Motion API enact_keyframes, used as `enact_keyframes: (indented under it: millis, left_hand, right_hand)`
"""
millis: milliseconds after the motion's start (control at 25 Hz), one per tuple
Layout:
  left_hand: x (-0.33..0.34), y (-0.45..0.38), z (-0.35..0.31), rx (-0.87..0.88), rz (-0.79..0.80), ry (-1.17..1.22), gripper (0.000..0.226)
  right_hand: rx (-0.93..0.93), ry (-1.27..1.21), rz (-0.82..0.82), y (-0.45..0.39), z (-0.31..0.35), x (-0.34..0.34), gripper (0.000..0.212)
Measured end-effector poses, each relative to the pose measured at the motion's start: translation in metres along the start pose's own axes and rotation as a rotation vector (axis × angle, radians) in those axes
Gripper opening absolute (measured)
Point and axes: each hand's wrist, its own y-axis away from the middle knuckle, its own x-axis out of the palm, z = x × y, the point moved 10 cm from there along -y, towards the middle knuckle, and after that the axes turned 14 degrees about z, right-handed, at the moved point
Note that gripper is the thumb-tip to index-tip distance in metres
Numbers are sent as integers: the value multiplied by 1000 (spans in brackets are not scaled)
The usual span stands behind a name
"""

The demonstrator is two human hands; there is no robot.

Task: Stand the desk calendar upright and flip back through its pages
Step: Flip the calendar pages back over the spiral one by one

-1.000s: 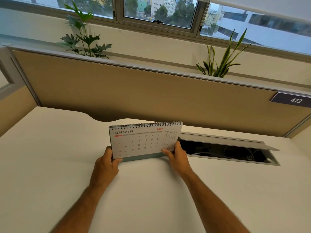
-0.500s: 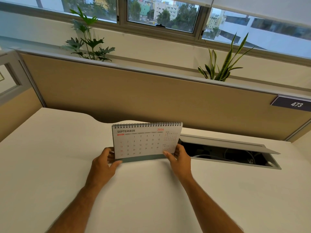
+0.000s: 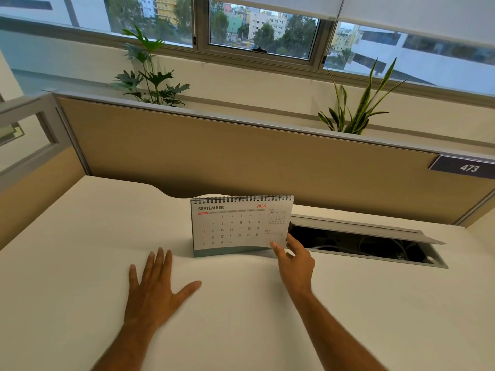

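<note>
The calendar [image 3: 235, 226] stands upright on the white surface [image 3: 80, 236], showing September 2026. The right hand [image 3: 294, 259] pinches the lower right corner of the front page between thumb and fingers, bowing it slightly off the base. The left hand [image 3: 156, 289] lies flat on the surface, fingers spread, near the calendar's left end but apart from it. Just right of the calendar an open cable tray [image 3: 375, 245] is sunk into the surface.

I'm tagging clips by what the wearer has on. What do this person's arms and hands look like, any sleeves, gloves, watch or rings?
Both forearms are bare as far as the frame shows: no sleeves in view. The left hand and right hand are ungloved, with no watch, bracelet or ring visible. Fingernails look short and unpainted. Nothing else is worn or marked.
</note>
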Motion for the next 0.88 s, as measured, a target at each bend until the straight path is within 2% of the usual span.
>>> enact_keyframes:
  millis: [120,240,400,520,640,760,880]
  left_hand:
    - [-2,3,-1,-15,2,-13,114]
    - [-3,3,-2,-19,0,-27,112]
    - [-3,3,-1,-20,-3,-27,112]
    - [-1,4,-2,-24,16,-16,112]
    - [-2,5,-1,-27,22,-12,110]
    - [-3,5,-2,-26,23,-16,110]
    - [-3,4,-1,-31,23,-28,111]
  right_hand:
    - [-10,-5,-71,12,2,-12,43]
    - [13,-84,-125,19,3,-26,16]
    - [184,-358,71,20,3,-25,18]
    - [197,-436,204,21,29,-33,17]
    - [186,-658,268,21,62,-40,14]
    - [121,-785,341,12,103,-39,25]
    - [-2,-796,376,-2,141,-36,59]
